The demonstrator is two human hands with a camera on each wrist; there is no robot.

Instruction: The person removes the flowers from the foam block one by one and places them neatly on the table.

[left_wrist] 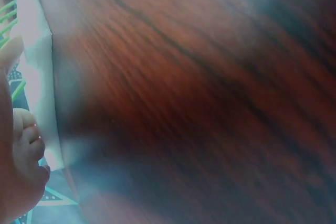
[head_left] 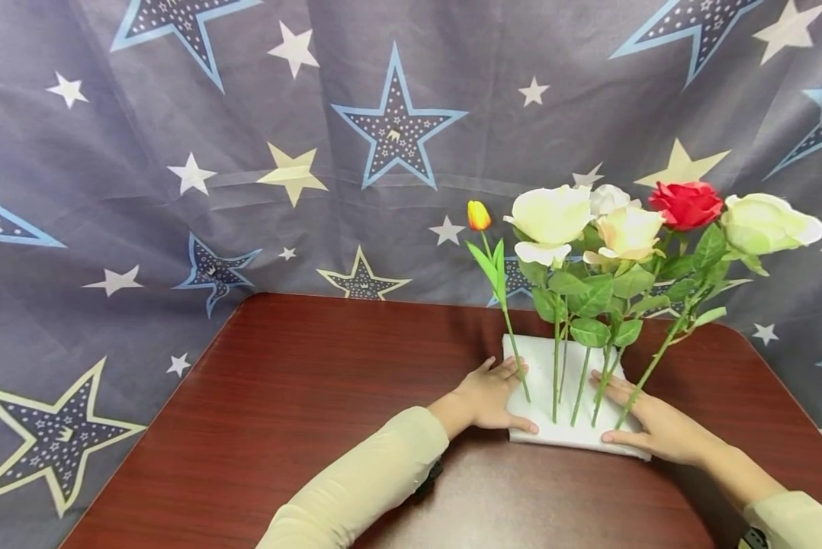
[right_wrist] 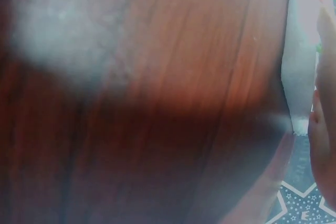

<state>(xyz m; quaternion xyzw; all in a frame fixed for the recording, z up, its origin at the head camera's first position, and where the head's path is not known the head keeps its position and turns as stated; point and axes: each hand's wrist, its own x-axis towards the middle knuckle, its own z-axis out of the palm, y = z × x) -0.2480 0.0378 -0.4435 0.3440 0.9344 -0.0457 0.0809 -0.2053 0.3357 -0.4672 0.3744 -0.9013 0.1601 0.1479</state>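
Note:
A white foam block (head_left: 537, 358) lies flat on the table, with several artificial flowers standing in it on green stems. At its left is a thin orange-yellow tulip (head_left: 479, 216); a large cream rose (head_left: 551, 217), a white rose (head_left: 610, 200), a peach rose (head_left: 630, 232), a red rose (head_left: 685, 204) and a tilted pale rose (head_left: 768, 223) extend to the right. My left hand (head_left: 493, 396) rests along the block's left edge, fingers spread, thumb on top. On the right edge my right hand (head_left: 658, 427) touches the block with extended fingers. Both wrist views catch only part of each hand.
The dark red wooden table (head_left: 329, 366) spreads to the left and front. A grey curtain (head_left: 232, 114) with printed stars hangs behind and at the sides. Leafy stems reach well above the block, and the pale rose leans out to the right.

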